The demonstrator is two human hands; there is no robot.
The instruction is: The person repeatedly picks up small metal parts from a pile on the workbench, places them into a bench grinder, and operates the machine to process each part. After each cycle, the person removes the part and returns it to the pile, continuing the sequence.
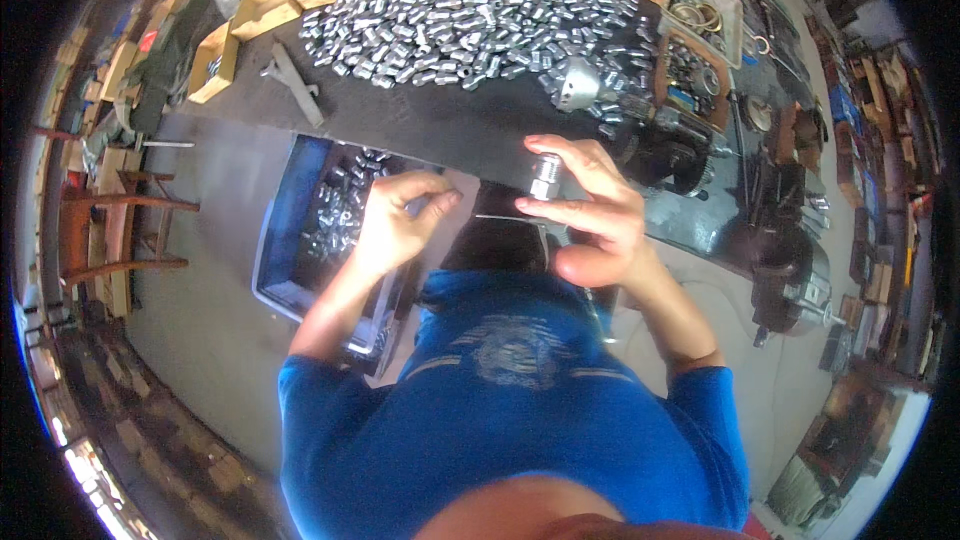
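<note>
My right hand [600, 205] is raised in front of the table's near edge. Between its fingertips it holds a shiny threaded metal fitting [545, 176] upright, with the thread at the top. To its left, my left hand [408, 215] is closed in a pinch beside a blue crate [277, 240]. Whatever its fingertips hold, if anything, is too small to make out. Inside the crate lie several loose metal fittings [340, 210] of a similar look. A large heap of metal fittings [460, 15] covers the far middle of the dark table [400, 125].
A silver round metal part [577, 85] sits at the heap's near right. A metal wrench-like tool [294, 85] lies left of it, near yellow cardboard boxes [215, 65]. A bench vise [680, 155] stands right, beside a box of small parts [690, 80]. A wooden chair [130, 225] is at far left.
</note>
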